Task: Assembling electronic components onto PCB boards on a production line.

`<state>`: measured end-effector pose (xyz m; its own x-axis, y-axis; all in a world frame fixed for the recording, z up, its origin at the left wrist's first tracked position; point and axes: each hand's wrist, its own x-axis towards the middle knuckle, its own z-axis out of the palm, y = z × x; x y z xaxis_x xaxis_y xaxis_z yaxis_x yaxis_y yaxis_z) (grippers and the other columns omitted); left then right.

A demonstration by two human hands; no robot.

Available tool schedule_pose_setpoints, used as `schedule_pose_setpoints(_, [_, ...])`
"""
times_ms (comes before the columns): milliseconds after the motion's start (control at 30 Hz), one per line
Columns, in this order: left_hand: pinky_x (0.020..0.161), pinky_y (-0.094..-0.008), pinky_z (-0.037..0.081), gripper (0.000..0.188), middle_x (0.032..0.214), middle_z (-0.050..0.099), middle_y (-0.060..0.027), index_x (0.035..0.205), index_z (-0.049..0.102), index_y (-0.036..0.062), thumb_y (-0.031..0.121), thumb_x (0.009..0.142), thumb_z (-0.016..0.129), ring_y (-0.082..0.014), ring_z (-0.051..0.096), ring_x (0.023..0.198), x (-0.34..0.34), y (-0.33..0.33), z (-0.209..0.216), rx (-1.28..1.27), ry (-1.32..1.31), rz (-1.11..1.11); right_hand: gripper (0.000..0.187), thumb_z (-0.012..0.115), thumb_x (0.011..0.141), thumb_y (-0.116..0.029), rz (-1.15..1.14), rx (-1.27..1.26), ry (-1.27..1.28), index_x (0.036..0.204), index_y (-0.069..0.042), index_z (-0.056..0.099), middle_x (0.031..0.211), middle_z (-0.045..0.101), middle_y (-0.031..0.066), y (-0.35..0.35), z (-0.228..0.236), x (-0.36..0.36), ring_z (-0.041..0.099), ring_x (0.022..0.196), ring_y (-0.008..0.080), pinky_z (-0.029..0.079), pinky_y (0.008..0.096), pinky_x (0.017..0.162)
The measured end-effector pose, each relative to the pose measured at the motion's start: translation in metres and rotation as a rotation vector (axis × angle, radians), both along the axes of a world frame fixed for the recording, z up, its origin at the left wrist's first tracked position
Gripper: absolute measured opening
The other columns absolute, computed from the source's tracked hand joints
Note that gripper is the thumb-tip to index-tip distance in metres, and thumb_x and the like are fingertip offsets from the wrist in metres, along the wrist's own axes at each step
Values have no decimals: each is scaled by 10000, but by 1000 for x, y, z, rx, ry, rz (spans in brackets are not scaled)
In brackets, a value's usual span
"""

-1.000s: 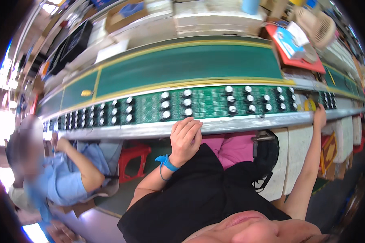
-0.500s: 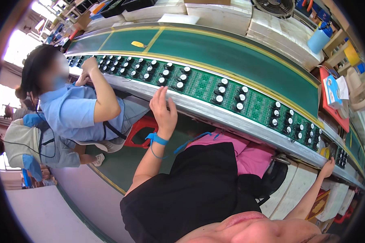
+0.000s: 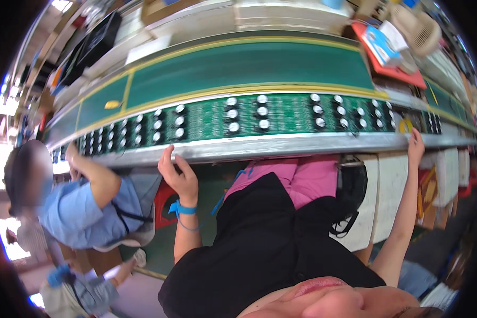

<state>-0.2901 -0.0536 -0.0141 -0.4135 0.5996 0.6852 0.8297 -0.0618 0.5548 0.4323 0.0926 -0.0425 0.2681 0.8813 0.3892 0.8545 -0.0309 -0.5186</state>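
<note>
A long row of green circuit boards point(image 3: 206, 119), set with black round parts that have white tops point(image 3: 262, 110), lies along a silver metal rail point(image 3: 281, 144). My left hand point(image 3: 179, 175) is open at the rail's front edge, its fingers apart and partly bent, with nothing in them. A blue strap point(image 3: 183, 209) circles that wrist. Far to the right, my right hand point(image 3: 416, 147) has its fingers stretched up against the rail, close to a roll of yellow tape point(image 3: 405, 125). It appears to hold nothing, though the fingertips are small in view.
Behind the boards runs a green belt point(image 3: 238, 69) with yellow edges; a small yellow object point(image 3: 112, 105) lies on it. A co-worker in blue point(image 3: 90, 206) sits at the left, reaching to the boards, beside a red stool point(image 3: 165, 206). A tissue box point(image 3: 381, 46) stands at the back right.
The view has turned, so the boards now run more level across it. My left hand has drawn back slightly from the board edge. My right hand stays by the yellow tape roll.
</note>
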Motion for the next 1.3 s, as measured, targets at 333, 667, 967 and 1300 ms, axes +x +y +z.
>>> schedule_pose_setpoints(333, [911, -415, 369, 321, 1058, 603, -168, 1112, 553, -33, -60, 793, 542, -334, 554, 978, 90, 24, 28, -65, 77, -333, 174, 579, 870, -93, 180, -88, 119, 1007, -12, 649, 892, 670, 77, 3, 51, -81, 612, 817, 132, 472, 260, 732])
schedule_pose_setpoints(667, [947, -428, 354, 328, 1039, 600, -119, 1102, 567, 44, 14, 778, 606, -273, 569, 1011, 146, 59, 44, -198, 296, -651, 196, 580, 843, -77, 184, -134, 265, 1018, -15, 642, 853, 672, 82, 21, 32, -79, 619, 790, 136, 479, 266, 724])
schedule_pose_setpoints(967, [937, -440, 354, 433, 1036, 601, -169, 1224, 490, 32, 181, 835, 610, -295, 551, 1036, 195, 72, 31, -389, 465, -722, 249, 530, 883, -86, 204, -218, 212, 1114, -40, 610, 893, 658, 69, 31, 30, -84, 606, 832, 125, 469, 253, 756])
schedule_pose_setpoints(1300, [919, -432, 385, 468, 1022, 620, -224, 1251, 460, 4, 216, 856, 595, -345, 582, 1010, 211, 84, 22, -423, 468, -757, 274, 530, 870, -80, 221, -247, 158, 1133, -37, 595, 984, 658, 141, 20, 41, -100, 634, 861, 215, 483, 304, 776])
